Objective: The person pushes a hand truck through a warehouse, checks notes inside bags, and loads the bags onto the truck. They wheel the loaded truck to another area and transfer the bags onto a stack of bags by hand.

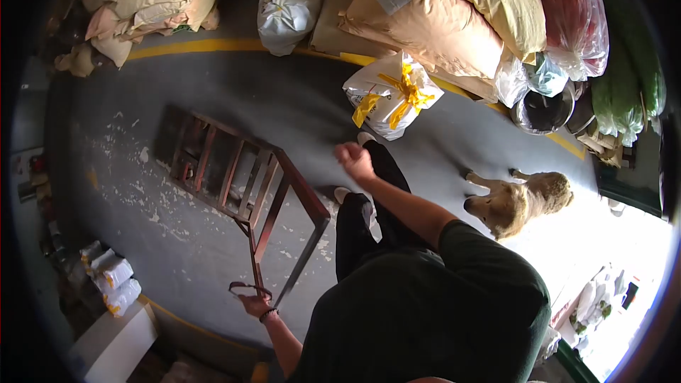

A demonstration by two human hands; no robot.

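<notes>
My left hand (257, 303), a dark bracelet at its wrist, is closed around a looped handle (250, 288) at the near end of a reddish-brown hand truck (264, 198). The hand truck's frame has several crossbars and leans away to the upper left over the grey floor. My right hand (356, 161) is held in a loose fist above my legs, with nothing seen in it. Beyond it, apart from the hand, a white bag (392, 96) tied with yellow ribbon stands on the floor near my feet.
Large stuffed sacks (433, 18) are piled behind a yellow floor line (195, 46), with another white bag (289, 10) beside them. A light-brown dog (521, 202) stands at the right by a bright doorway. White packages (113, 276) are at the lower left.
</notes>
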